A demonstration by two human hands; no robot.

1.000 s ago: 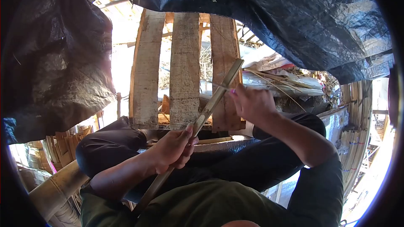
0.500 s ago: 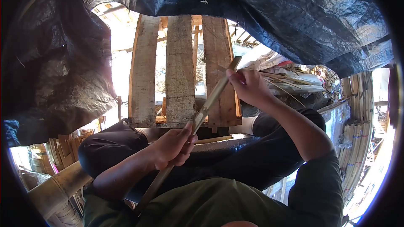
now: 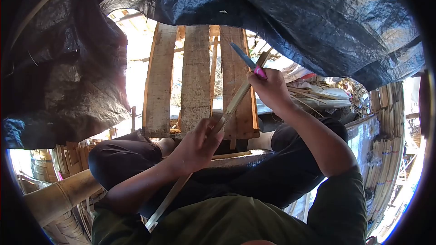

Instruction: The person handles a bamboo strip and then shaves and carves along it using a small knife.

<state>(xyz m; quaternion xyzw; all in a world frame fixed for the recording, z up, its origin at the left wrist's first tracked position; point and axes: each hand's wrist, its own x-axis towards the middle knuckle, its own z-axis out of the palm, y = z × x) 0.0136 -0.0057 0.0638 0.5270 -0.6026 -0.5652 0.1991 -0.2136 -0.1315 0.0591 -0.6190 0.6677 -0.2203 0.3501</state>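
From where I stand, the person sits with knees spread, dark trousers (image 3: 122, 159) on either side of the work. The left hand (image 3: 196, 147) is curled firmly around a long bamboo strip (image 3: 237, 99), thumb and fingers wrapped on it partway along. The strip slants through that grip: its lower end sticks out below the hand, down beside the green shirt (image 3: 236, 224), while the upper stretch rises away from the body, up to the right hand (image 3: 272, 90) and a little past it.

The right hand is clenched on the pink handle of a knife (image 3: 244, 56). Its blade points up and to the left, crossing near the strip's top end. I can't tell from here whether the edge touches the bamboo, or whether those right fingers press on it too.

Beyond the strip, upright and well lit, stand three wooden slats (image 3: 196, 77). A black tarpaulin (image 3: 313, 18) hangs overhead, a thick bamboo pole (image 3: 63, 196) lies by the left knee, and bundled strips (image 3: 381, 168) stand over on the right.
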